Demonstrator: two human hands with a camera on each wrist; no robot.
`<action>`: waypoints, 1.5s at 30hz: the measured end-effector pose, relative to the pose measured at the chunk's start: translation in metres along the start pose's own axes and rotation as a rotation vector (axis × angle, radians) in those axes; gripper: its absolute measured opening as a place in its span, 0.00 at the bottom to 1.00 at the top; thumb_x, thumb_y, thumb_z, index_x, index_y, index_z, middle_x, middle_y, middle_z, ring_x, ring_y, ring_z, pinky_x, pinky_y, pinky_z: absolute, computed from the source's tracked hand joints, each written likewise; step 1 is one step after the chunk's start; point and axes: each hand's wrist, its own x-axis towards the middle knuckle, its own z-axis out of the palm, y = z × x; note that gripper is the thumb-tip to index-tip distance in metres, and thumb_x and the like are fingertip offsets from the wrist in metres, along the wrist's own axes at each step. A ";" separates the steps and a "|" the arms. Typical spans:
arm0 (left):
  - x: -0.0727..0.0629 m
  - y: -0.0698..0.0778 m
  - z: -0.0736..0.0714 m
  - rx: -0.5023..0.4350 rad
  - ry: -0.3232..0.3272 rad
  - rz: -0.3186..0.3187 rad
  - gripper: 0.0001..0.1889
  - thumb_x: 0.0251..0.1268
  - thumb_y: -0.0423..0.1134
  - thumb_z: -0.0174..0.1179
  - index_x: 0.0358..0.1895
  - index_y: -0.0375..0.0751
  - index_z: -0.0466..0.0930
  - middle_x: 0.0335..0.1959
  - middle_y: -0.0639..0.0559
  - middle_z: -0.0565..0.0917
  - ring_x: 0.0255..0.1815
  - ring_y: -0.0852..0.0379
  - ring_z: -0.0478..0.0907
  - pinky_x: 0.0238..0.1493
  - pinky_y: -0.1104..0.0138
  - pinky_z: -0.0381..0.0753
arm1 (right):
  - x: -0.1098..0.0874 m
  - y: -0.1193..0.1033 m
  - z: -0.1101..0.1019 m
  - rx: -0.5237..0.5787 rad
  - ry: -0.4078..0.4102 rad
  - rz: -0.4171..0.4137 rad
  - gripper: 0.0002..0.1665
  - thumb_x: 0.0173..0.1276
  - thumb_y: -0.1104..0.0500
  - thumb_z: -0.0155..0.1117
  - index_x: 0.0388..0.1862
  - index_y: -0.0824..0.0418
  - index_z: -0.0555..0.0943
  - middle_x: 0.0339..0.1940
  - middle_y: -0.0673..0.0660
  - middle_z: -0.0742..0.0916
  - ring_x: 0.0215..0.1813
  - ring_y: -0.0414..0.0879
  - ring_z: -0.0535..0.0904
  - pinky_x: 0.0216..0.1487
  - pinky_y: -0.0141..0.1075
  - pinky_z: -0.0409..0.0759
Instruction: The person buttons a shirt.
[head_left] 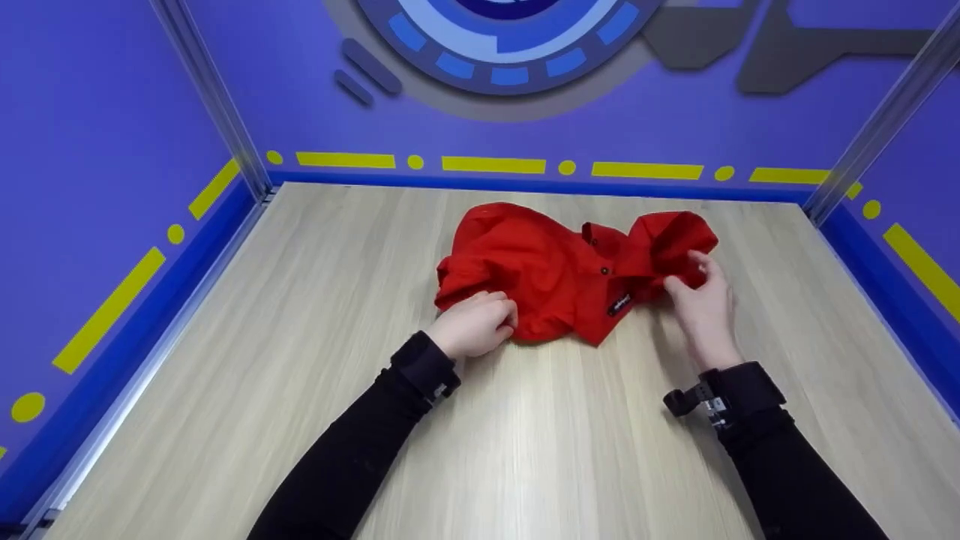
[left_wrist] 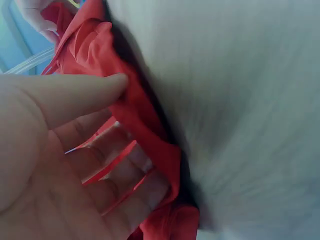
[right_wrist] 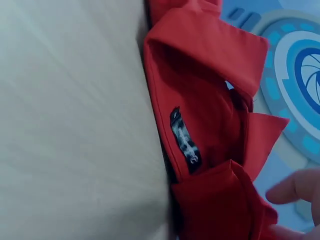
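Note:
A crumpled red collared shirt [head_left: 517, 262] lies on the table, its dark buttons [head_left: 604, 271] facing up. Inside the collar sits a black label [right_wrist: 185, 142]. My left hand [head_left: 472, 324] pinches the near left edge of the cloth; its thumb [left_wrist: 95, 95] presses from one side while the fingers are curled behind the fabric. At the right end of the shirt is my right hand [head_left: 705, 311], thumb and forefinger spread apart beside a raised fold. Part of that hand lies outside the right wrist view.
A pale wood-grain table [head_left: 525, 450] carries the shirt. Blue-purple panels with yellow marks, such as the back wall [head_left: 510, 135], stand along the back and both sides. Metal posts [head_left: 217, 97] rise at the back corners.

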 end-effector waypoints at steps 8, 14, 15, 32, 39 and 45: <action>0.004 0.006 -0.001 -0.228 0.027 0.022 0.05 0.75 0.38 0.46 0.48 0.44 0.69 0.34 0.53 0.77 0.35 0.59 0.74 0.42 0.69 0.76 | -0.017 -0.017 0.011 0.029 0.075 -0.280 0.12 0.69 0.51 0.60 0.46 0.56 0.80 0.40 0.55 0.82 0.42 0.47 0.76 0.40 0.34 0.73; 0.006 0.009 -0.003 -0.341 0.103 -0.005 0.08 0.78 0.39 0.42 0.53 0.45 0.67 0.34 0.53 0.76 0.32 0.59 0.72 0.39 0.70 0.74 | -0.038 -0.031 0.033 0.139 -0.715 -0.019 0.34 0.69 0.36 0.56 0.39 0.69 0.84 0.29 0.67 0.87 0.26 0.59 0.83 0.27 0.48 0.83; 0.006 0.011 -0.004 -0.358 0.112 -0.006 0.08 0.78 0.40 0.42 0.53 0.46 0.67 0.34 0.54 0.76 0.33 0.59 0.72 0.39 0.70 0.75 | -0.043 -0.032 0.037 0.124 -0.810 0.034 0.37 0.68 0.34 0.55 0.42 0.69 0.84 0.32 0.68 0.87 0.28 0.60 0.84 0.30 0.49 0.84; 0.005 0.031 -0.005 -0.417 0.079 0.084 0.17 0.70 0.36 0.56 0.59 0.48 0.67 0.53 0.57 0.75 0.54 0.64 0.73 0.59 0.70 0.74 | -0.066 -0.033 0.065 0.402 -0.777 0.249 0.34 0.76 0.41 0.47 0.69 0.62 0.59 0.67 0.67 0.72 0.60 0.65 0.77 0.57 0.55 0.78; 0.003 0.028 -0.002 -0.374 0.018 -0.011 0.34 0.58 0.25 0.56 0.66 0.57 0.61 0.60 0.57 0.71 0.57 0.61 0.71 0.55 0.67 0.78 | -0.058 -0.034 0.063 0.605 -0.494 0.236 0.15 0.78 0.51 0.48 0.53 0.58 0.62 0.56 0.56 0.74 0.61 0.58 0.73 0.64 0.54 0.71; 0.001 0.031 0.002 -0.250 -0.166 0.015 0.29 0.59 0.29 0.56 0.65 0.52 0.67 0.56 0.54 0.76 0.55 0.58 0.73 0.55 0.67 0.75 | -0.045 -0.028 0.054 0.711 -0.320 0.256 0.11 0.75 0.55 0.54 0.40 0.54 0.61 0.37 0.48 0.71 0.40 0.42 0.68 0.42 0.38 0.67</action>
